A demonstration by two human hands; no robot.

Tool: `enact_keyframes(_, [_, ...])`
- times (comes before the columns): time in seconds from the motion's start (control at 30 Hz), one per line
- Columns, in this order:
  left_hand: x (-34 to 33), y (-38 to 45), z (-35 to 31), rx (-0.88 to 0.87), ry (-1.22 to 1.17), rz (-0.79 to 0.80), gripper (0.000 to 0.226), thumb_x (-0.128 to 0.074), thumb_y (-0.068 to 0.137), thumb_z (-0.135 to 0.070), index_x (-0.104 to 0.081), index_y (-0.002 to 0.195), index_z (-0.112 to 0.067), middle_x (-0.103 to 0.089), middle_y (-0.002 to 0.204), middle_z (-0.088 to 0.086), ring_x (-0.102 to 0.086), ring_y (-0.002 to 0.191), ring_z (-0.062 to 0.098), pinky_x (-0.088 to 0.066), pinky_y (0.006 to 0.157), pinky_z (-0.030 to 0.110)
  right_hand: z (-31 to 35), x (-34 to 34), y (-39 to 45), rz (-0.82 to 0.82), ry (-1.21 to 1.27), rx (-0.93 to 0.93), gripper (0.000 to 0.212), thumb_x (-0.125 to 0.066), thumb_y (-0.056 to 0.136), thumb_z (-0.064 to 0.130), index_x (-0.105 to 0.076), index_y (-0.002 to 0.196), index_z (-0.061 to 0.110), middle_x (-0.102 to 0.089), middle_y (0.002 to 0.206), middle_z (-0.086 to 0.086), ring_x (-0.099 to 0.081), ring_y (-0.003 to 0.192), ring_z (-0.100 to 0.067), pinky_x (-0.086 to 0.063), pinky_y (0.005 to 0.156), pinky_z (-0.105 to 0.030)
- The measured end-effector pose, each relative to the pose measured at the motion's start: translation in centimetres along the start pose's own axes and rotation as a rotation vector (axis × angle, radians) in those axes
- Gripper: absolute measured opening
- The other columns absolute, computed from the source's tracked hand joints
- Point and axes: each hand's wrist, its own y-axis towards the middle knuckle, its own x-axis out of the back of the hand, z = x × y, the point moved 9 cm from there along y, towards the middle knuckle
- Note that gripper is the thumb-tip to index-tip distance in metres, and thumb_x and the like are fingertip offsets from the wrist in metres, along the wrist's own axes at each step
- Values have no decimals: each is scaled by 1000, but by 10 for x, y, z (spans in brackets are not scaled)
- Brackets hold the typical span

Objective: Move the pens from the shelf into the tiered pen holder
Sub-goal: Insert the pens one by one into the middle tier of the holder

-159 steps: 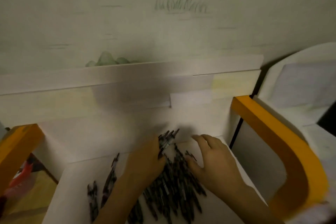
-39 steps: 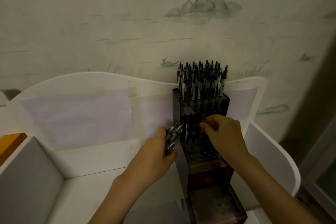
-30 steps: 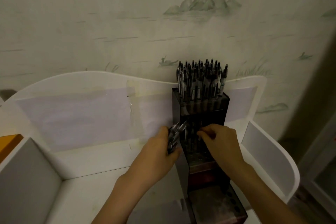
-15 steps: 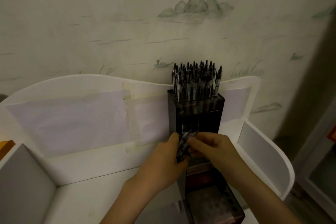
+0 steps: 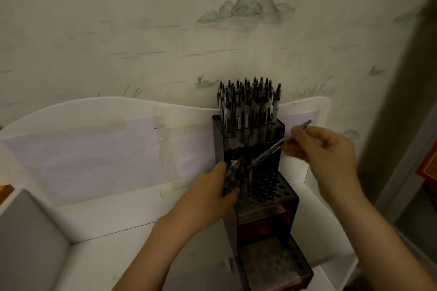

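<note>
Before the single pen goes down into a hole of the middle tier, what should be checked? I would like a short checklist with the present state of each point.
1. Right hand has a firm grip on the single pen: ok, pinched near its upper end.
2. Pen tip aimed at a hole: not ok, the pen lies slanted across the holder's front.
3. Free holes in the middle tier: ok, many open holes show.
4. Left hand keeps the bundle of pens clear of the holes: cannot tell, it sits close at the tier's left edge.
5. Top tier: not ok for more pens, it looks full.
6. Tiered pen holder stands upright: ok.
</note>
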Motion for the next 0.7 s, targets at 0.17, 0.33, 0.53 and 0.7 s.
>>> enact_keyframes(0.17, [4, 3, 1, -16, 38, -22, 26, -58, 94, -34, -47, 109, -16, -63, 91, 1, -61, 78, 11, -53, 71, 33, 11, -14, 2, 47, -483, 293, 8, -71, 86, 21, -71, 94, 20, -72, 76, 11, -69, 70, -2, -51, 70, -9])
enact_keyframes(0.33, [4, 4, 4, -2, 45, -22, 28, -58, 94, -35, -46, 111, -17, -63, 96, 0, -60, 81, 11, -51, 69, 29, -16, -27, 6, 87, -618, 336, 12, -72, 86, 28, -71, 95, 20, -71, 77, 8, -68, 73, -3, -51, 72, -11])
enact_keyframes(0.53, [6, 1, 10, 9, 35, -36, 28, -59, 94, -35, -48, 110, -16, -63, 97, -2, -60, 81, 8, -48, 68, 24, -36, -31, 10, 126, -673, 294, 18, -71, 86, 30, -73, 97, 15, -71, 78, 5, -66, 74, -4, -48, 71, -6])
enact_keyframes(0.7, [3, 1, 12, 10, 37, -35, 26, -59, 93, -35, -48, 108, -16, -63, 93, -1, -59, 79, 9, -48, 66, 26, -34, -36, 18, 170, -705, 258, 20, -76, 81, 33, -74, 95, 20, -72, 78, 8, -67, 74, -2, -49, 73, -7])
